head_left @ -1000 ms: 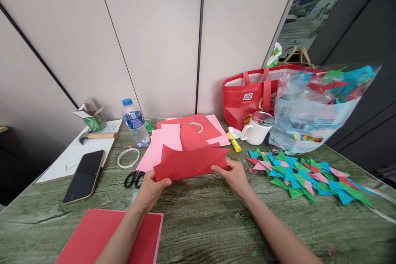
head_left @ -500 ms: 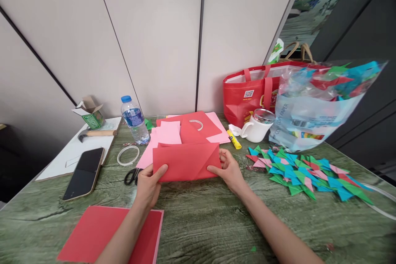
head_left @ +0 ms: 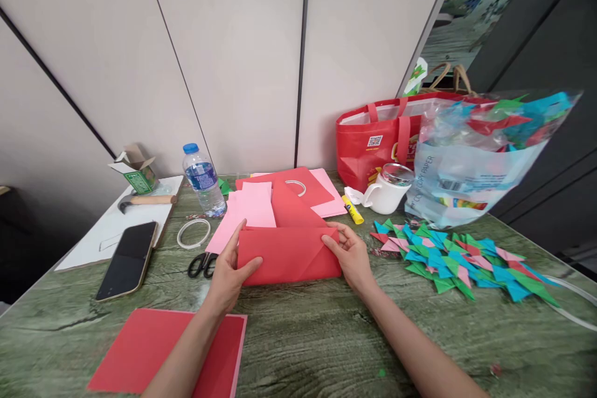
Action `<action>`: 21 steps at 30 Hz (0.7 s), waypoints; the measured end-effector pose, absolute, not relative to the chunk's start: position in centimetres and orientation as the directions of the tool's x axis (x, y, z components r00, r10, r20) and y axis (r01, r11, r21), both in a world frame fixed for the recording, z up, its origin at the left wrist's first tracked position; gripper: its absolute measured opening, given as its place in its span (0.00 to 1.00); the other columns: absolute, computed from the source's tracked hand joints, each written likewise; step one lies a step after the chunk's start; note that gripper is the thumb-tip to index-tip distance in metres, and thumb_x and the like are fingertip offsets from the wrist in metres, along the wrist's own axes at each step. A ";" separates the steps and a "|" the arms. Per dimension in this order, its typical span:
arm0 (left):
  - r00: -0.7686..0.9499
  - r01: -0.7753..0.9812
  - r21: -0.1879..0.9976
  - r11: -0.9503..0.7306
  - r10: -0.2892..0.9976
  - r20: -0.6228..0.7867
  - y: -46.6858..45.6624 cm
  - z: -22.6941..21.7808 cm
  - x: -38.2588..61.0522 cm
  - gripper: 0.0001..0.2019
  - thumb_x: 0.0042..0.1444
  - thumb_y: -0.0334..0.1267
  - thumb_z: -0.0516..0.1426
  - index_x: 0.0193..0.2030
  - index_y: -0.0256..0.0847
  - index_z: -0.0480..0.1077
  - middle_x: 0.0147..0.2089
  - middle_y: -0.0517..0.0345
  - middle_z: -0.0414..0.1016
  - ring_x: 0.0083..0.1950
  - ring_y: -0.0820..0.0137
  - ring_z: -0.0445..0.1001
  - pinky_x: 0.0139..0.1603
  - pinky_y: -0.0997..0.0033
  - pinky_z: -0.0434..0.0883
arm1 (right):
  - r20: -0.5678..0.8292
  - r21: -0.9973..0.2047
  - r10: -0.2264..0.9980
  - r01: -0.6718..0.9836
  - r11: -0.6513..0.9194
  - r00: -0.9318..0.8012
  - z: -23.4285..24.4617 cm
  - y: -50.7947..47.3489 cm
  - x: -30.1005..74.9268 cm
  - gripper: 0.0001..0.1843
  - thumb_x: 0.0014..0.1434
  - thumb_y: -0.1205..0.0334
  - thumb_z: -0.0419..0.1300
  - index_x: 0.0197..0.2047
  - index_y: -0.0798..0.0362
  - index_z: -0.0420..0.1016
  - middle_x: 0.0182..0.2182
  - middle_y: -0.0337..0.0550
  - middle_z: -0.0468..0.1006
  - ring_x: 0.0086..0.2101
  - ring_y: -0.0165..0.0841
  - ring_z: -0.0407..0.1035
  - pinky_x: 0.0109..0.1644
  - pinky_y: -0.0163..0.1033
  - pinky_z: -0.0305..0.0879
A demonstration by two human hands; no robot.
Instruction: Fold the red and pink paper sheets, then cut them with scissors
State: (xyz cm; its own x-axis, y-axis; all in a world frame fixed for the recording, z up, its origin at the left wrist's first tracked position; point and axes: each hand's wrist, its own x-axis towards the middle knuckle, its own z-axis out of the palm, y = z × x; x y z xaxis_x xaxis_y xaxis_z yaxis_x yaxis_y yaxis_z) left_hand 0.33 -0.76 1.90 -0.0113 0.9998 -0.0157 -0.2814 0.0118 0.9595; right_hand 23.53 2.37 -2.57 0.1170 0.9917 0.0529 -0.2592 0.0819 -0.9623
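A folded red paper sheet (head_left: 289, 254) lies flat on the green wood-grain table (head_left: 326, 336) in front of me. My left hand (head_left: 228, 270) rests on its left end with fingers stretched out and the thumb over the paper. My right hand (head_left: 352, 254) presses on its right end, fingers curled over the upper right corner. Behind it lies a loose pile of pink and red sheets (head_left: 275, 202).
Scissors (head_left: 201, 265), a tape ring (head_left: 193, 233), a phone (head_left: 127, 259), a water bottle (head_left: 203, 180) and a hammer (head_left: 147, 201) sit left. A red sheet (head_left: 153, 351) lies near me. Folded coloured triangles (head_left: 457, 258), a white mug (head_left: 389, 194), a glue stick (head_left: 353, 210), a red bag (head_left: 377, 143) and a plastic bag (head_left: 480, 161) are right.
The red sheet, held up in both hands a second ago, has come down flat onto the table and looks folded over. Both hands now press on its ends.
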 end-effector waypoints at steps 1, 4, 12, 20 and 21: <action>0.007 -0.269 0.963 0.023 1.000 -0.022 -0.8 2.0 0.3 0.43 0.39 0.33 0.65 0.63 0.49 0.52 0.56 0.54 0.69 0.53 0.62 0.69 0.51 0.69 0.67 | 0.044 -0.961 0.992 -0.267 0.074 0.118 -2.6 2.3 23.6 0.27 0.43 0.51 0.67 0.44 0.49 0.65 0.36 0.44 0.78 0.37 0.41 0.73 0.42 0.47 0.69; 0.051 -0.268 0.962 0.043 0.998 -0.030 -0.8 2.3 0.0 0.40 0.42 0.34 0.64 0.62 0.49 0.51 0.49 0.53 0.74 0.46 0.63 0.73 0.46 0.68 0.70 | 0.018 -0.954 0.995 -0.296 0.047 0.101 -2.4 2.2 23.6 0.27 0.41 0.53 0.68 0.45 0.48 0.65 0.33 0.42 0.79 0.35 0.40 0.73 0.41 0.47 0.70; -0.021 -0.310 0.951 0.019 0.999 -0.027 -0.1 1.7 -0.5 0.22 0.46 0.39 0.62 0.47 0.43 0.61 0.33 0.58 0.78 0.30 0.70 0.75 0.29 0.77 0.69 | 0.013 -0.940 0.997 -0.339 0.040 0.082 -2.6 2.3 23.6 0.24 0.41 0.56 0.68 0.42 0.49 0.68 0.33 0.41 0.79 0.33 0.37 0.73 0.39 0.43 0.70; -0.087 -0.277 0.961 -0.011 0.996 -0.013 -0.2 1.5 -0.3 0.22 0.44 0.40 0.63 0.46 0.42 0.62 0.26 0.61 0.78 0.24 0.71 0.74 0.26 0.76 0.68 | 0.018 -0.939 0.997 -0.341 0.043 0.075 -2.6 2.3 23.5 0.24 0.40 0.57 0.68 0.41 0.50 0.68 0.33 0.42 0.79 0.34 0.38 0.74 0.39 0.44 0.70; -0.093 -0.271 0.962 -0.014 0.996 -0.012 -0.3 1.5 -0.3 0.22 0.44 0.40 0.63 0.46 0.42 0.62 0.26 0.62 0.77 0.24 0.71 0.74 0.25 0.76 0.68 | 0.017 -0.939 0.997 -0.341 0.043 0.081 -2.6 2.3 23.5 0.24 0.40 0.56 0.68 0.41 0.50 0.69 0.33 0.42 0.79 0.34 0.38 0.74 0.39 0.44 0.70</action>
State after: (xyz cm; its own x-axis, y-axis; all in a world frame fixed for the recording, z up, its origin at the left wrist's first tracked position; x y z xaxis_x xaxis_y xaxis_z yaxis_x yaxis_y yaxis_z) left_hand -0.32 -0.25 1.50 -0.0929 0.9956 -0.0120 -0.2714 -0.0137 0.9624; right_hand 23.50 2.29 -2.62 0.0807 0.9966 0.0166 -0.3408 0.0433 -0.9391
